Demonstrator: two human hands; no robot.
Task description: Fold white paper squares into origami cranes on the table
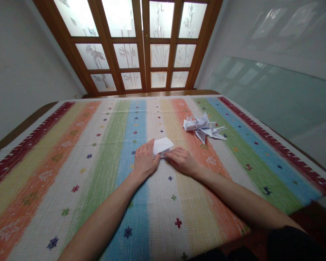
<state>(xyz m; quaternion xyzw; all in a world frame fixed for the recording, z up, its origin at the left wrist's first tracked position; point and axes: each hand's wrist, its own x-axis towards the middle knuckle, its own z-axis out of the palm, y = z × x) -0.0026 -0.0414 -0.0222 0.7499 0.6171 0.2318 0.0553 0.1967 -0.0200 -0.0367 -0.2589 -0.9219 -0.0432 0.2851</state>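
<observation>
A small folded sheet of white paper (163,145) lies on the striped tablecloth (103,170) in the middle of the table. My left hand (145,160) rests on the paper's left edge, fingers together and pressing down. My right hand (180,160) presses the paper's near edge with its fingertips against the cloth. Both hands hold the paper flat between them.
A pile of finished white folded paper figures (203,127) sits on the cloth to the back right of my hands. Behind the table stands a wooden door with frosted glass panes (141,47). White walls close in on both sides.
</observation>
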